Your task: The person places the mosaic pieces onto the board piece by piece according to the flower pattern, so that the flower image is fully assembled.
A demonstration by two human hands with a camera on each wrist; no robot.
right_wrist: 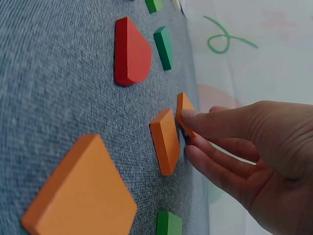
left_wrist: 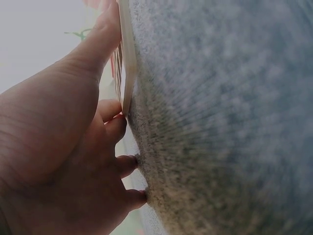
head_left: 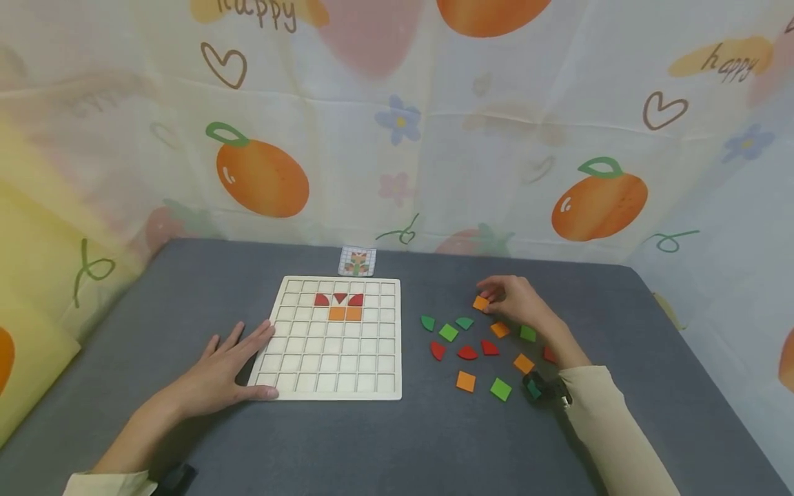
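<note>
My left hand [head_left: 214,375] rests at the left side of a white grid board [head_left: 338,382], fingers spread, thumb on its near corner and index fingertip on its left edge. On the board sit three red pieces [head_left: 340,299] in a row, with two orange squares [head_left: 344,314] below them. My right hand [head_left: 517,303] pinches an orange square tile [head_left: 480,303] between thumb and fingers at the far right of the board. In the right wrist view, the thumb [right_wrist: 188,115] presses on this tile, close behind another orange tile [right_wrist: 166,142] lying on the table.
Loose green squares [head_left: 501,389], red quarter-round pieces [head_left: 467,353], dark green pieces [head_left: 464,322] and orange squares [head_left: 466,381] lie right of the board. A small pattern card [head_left: 357,262] lies behind it. A printed cloth [head_left: 347,138] hangs behind the grey table [head_left: 372,448].
</note>
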